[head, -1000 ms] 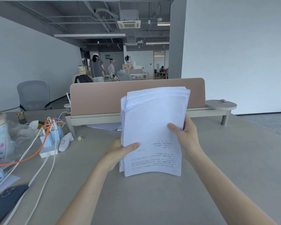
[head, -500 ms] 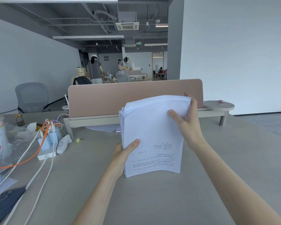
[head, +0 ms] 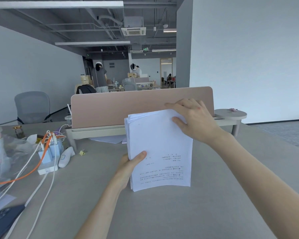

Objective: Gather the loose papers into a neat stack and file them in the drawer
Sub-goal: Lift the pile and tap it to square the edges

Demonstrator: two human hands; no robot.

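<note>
A thick stack of white printed papers (head: pixel 159 145) stands on its lower edge on the grey desk (head: pixel 162 213), leaning back. My left hand (head: pixel 129 166) grips its left edge, thumb on the front sheet. My right hand (head: pixel 193 118) lies over the stack's top right corner, fingers curled across the top edge and thumb on the front. The top edges of the sheets are slightly uneven at the upper left. No drawer is in view.
A pink divider panel (head: pixel 128 106) stands behind the stack, with loose sheets (head: pixel 109 139) under its shelf. At the left lie a power strip with chargers and cables (head: pixel 48 157), a plastic bag, a cup and a dark phone (head: pixel 3 221). People work far behind.
My right hand has slid from the stack's right side up to its top right corner. The stack has come down and now rests with its bottom edge on the desk.
</note>
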